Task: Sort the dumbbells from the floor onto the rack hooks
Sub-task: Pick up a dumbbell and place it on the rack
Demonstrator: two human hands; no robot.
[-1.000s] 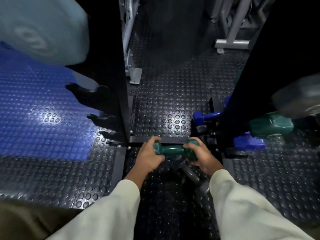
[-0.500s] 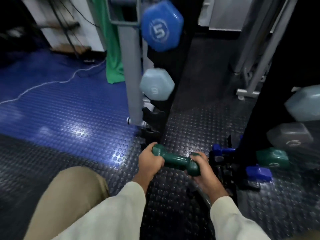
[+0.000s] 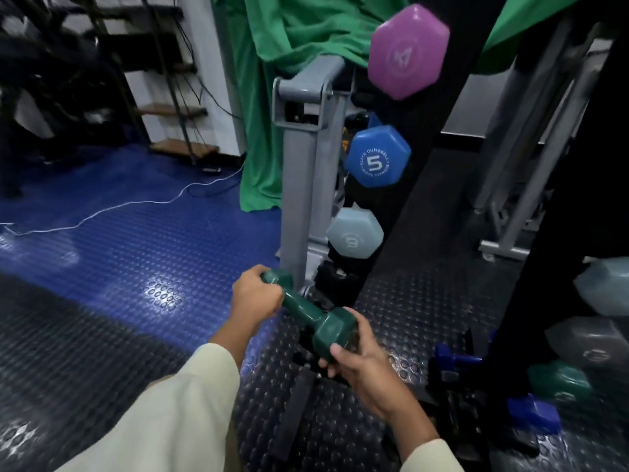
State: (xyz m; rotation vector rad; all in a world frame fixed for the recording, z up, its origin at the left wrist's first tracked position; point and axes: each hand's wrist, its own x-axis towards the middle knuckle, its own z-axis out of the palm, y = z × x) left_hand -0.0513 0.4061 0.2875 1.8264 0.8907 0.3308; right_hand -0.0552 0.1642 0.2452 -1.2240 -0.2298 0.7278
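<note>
Bumpy rubber floor (image 3: 425,301), black here, shiny blue over at the left. Green cloth (image 3: 296,46) hanging behind a grey metal post (image 3: 299,199). Smooth six-sided weights on the black rack (image 3: 401,199): pink (image 3: 408,51), blue (image 3: 377,155), grey (image 3: 355,233). Green dumbbell (image 3: 311,313) tilted in the air, left hand (image 3: 257,296) wrapped round the far end, right hand (image 3: 360,366) curled under the near end.

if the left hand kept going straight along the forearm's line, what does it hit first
Probably the grey upright post of the rack, just beyond the left hand and the dark green dumbbell it grips. Depth is unclear from this single view, so it might pass beside the post.
</note>
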